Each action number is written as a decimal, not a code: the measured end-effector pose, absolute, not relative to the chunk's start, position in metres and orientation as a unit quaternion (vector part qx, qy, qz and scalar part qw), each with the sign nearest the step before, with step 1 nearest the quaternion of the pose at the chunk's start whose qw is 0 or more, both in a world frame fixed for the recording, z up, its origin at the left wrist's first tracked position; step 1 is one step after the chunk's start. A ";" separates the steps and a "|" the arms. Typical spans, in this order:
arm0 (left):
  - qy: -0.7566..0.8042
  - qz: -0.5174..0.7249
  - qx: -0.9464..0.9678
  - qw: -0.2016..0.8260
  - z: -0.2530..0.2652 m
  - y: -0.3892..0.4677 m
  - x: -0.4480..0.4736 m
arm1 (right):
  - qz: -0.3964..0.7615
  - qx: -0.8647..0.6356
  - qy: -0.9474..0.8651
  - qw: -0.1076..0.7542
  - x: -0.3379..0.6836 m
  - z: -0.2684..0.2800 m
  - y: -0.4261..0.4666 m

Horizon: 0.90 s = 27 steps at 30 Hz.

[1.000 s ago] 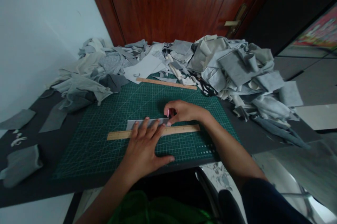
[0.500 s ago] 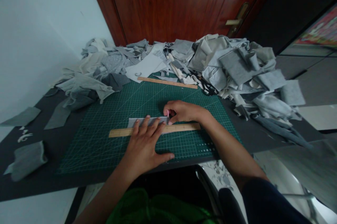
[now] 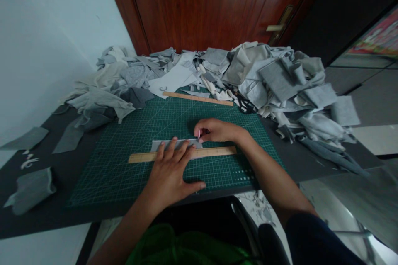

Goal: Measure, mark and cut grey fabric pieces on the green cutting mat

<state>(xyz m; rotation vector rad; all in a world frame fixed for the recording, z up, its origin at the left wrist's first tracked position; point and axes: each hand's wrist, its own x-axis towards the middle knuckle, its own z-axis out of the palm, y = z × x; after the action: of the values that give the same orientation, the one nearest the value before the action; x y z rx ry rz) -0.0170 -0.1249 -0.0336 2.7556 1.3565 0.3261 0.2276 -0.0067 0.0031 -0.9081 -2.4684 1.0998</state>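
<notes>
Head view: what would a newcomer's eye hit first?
Probably the heaps of grey and off-white cloth along the table's far side, in front of a reddish-brown door. Next, the green cutting mat in the middle, where the left hand lies spread across a wooden ruler and grey strip. The right hand pinches a small pink object near the strip's right end.
</notes>
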 end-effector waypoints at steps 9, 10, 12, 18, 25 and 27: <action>0.441 0.099 0.891 0.031 -0.032 -0.124 -0.016 | 0.347 -0.317 -0.871 0.142 0.224 0.000 -0.008; 0.443 0.098 0.891 0.033 -0.032 -0.124 -0.016 | 0.344 -0.315 -0.873 0.143 0.224 0.000 -0.008; 0.445 0.098 0.890 0.036 -0.032 -0.125 -0.016 | 0.349 -0.314 -0.871 0.144 0.224 0.000 -0.008; 0.446 0.104 0.888 0.038 -0.031 -0.125 -0.016 | 0.359 -0.317 -0.866 0.143 0.224 0.002 -0.009; 0.445 0.103 0.889 0.037 -0.033 -0.124 -0.017 | 0.349 -0.311 -0.874 0.134 0.224 0.004 -0.009; 0.446 0.100 0.889 0.037 -0.033 -0.124 -0.016 | 0.350 -0.311 -0.873 0.134 0.223 0.004 -0.009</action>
<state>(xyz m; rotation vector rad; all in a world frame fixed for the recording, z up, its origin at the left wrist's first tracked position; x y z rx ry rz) -0.0165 -0.1243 -0.0331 2.7279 1.3699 0.3074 0.2235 -0.0090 0.0039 -0.9000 -2.5315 1.0144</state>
